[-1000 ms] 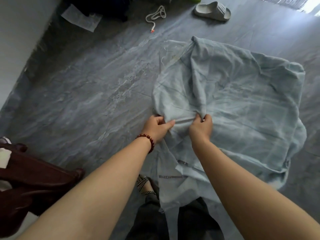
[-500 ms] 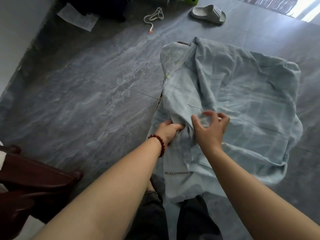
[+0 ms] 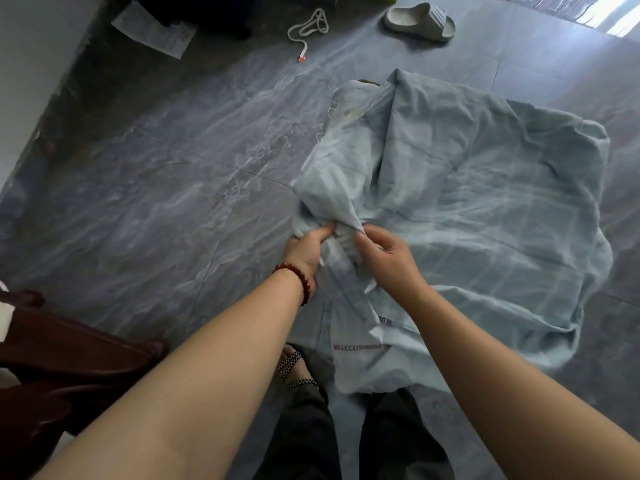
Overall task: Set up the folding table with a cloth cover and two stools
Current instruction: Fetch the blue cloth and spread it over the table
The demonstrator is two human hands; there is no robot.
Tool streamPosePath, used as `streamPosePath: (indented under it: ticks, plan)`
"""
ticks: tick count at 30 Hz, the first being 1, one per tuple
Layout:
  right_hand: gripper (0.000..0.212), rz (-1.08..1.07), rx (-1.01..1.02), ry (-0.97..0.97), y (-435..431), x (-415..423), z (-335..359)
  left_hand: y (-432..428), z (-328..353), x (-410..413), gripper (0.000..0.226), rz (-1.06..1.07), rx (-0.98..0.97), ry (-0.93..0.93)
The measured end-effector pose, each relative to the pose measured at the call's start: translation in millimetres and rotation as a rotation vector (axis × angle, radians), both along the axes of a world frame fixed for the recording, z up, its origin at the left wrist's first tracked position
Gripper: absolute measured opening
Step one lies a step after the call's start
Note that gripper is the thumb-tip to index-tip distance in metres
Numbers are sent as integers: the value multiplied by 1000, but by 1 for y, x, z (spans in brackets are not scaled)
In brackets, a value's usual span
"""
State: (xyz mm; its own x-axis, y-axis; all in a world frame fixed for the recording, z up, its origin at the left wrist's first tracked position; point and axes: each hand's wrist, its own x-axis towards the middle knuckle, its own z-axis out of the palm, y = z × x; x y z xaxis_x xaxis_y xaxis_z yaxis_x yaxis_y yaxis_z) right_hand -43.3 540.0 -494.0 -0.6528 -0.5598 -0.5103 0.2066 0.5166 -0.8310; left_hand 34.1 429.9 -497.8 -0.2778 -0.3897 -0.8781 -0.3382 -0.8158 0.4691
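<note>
Where it lies, right of centre, the crumpled pale blue cloth [image 3: 485, 188] is spread wide and raised off the floor; what carries it is hidden underneath. Its near edge, with a line of printed lettering, hangs down in front of the person's legs. A thick fold runs from the far corner to the hands.

The left hand [image 3: 306, 245], with a red bead bracelet [image 3: 298, 277] on the wrist, has its fingers curled round the bunched near end of that fold, with the thumb lying over it. The right hand [image 3: 388, 258], just beside it, pinches the pointed tip of the fold between thumb and curled fingers.

Dark trousers [image 3: 304, 438] and a foot in a checked strap sandal [image 3: 294, 365] show below the cloth. The grey veined tile floor [image 3: 156, 188] surrounds it. Dark red-brown wooden furniture [image 3: 52, 348] stands at lower left. Well beyond lie a grey slide slipper [image 3: 419, 19], a coiled white cord [image 3: 308, 27] and a flat translucent sheet [image 3: 152, 29].
</note>
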Motion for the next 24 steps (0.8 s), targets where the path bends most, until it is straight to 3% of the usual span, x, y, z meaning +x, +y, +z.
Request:
streamPosePath:
  ticks: [2, 4, 7, 10, 12, 15, 17, 20, 24]
  plan:
    - [18, -78, 80, 59, 3, 5, -4, -11, -4, 8, 41, 116, -147, -138]
    - [12, -98, 199, 98, 13, 10, -6, -23, -7, 21, 36, 215, -309, -230]
    - [20, 167, 368, 105, 28, 26, -12, -32, -8, 36, 46, 258, -471, -324]
    - [64, 515, 514, 235, 35, 40, -18, -29, -6, 41, 42, 281, -406, -377]
    - [70, 620, 669, 360, 35, 45, -21, -26, -5, 43, 33, 284, -294, -378]
    - [31, 459, 702, 505, 38, 42, -27, -24, -5, 49, 26, 251, -226, -347]
    - [20, 304, 625, 491, 43, 39, -27, -23, -8, 55, 14, 208, -234, -337]
    - [27, 157, 553, 466, 51, 36, -22, -21, -8, 65, 9, 172, -232, -299]
    - [41, 89, 423, 620, 67, 40, -12, -12, -18, 77, 16, 94, -234, -260]
